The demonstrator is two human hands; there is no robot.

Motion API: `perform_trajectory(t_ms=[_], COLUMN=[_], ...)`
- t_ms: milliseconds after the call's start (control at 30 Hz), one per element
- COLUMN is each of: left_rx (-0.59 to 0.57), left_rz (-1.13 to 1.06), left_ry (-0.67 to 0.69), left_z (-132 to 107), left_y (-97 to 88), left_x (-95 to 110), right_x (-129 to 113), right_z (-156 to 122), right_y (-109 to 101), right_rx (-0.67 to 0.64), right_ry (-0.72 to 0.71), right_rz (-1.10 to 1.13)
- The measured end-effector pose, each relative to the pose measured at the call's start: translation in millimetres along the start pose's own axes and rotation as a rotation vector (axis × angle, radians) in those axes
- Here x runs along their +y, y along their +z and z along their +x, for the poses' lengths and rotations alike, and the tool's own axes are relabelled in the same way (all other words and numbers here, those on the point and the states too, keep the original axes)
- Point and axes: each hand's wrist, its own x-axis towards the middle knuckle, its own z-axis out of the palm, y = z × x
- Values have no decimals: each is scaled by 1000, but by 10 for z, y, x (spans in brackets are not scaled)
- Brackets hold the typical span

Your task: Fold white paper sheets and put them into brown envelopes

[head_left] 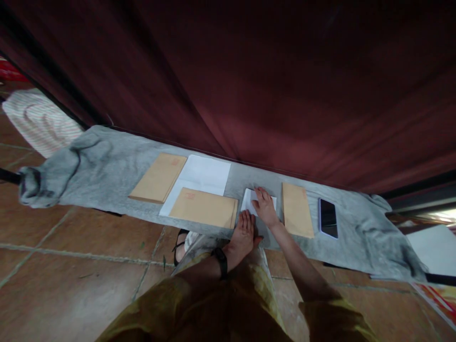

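A small white sheet of paper (248,200), which looks folded, lies on the grey cloth between two brown envelopes. My right hand (265,209) rests on the paper's right part with its fingers stretched out. At the paper's near edge, my left hand (243,233) lies flat, fingers extended and thumb out to the right. Neither hand grips anything. Just left of the hands is a brown envelope (203,209) lying partly over larger white sheets (208,173). To their right sits another brown envelope (298,210).
A third stack of brown envelopes (159,178) lies farther left. A phone (328,218) is at the right on the grey cloth (359,232), which covers a long narrow table. Behind it hangs a dark red curtain (249,95). The tiled floor (107,266) shows in front.
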Motion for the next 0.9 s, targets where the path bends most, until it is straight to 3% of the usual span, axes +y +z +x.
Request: perform_trajectory(t_ms=[100, 233, 633, 900], left_rx=[11, -9, -10, -47], left_rz=[-1, 29, -4, 38], left_ry=[22, 31, -42, -60], left_z=[-25, -28, -56, 113], left_y=[-40, -90, -129, -316], left_x=[-8, -18, -165, -169], right_x=[-78, -95, -136, -165], right_z=[-353, -690, -919, -1277], right_y=[78, 76, 16, -20], right_rx=[89, 70, 132, 118], right_ry=[-20, 1, 107, 105], right_rz=[16, -49, -78, -159])
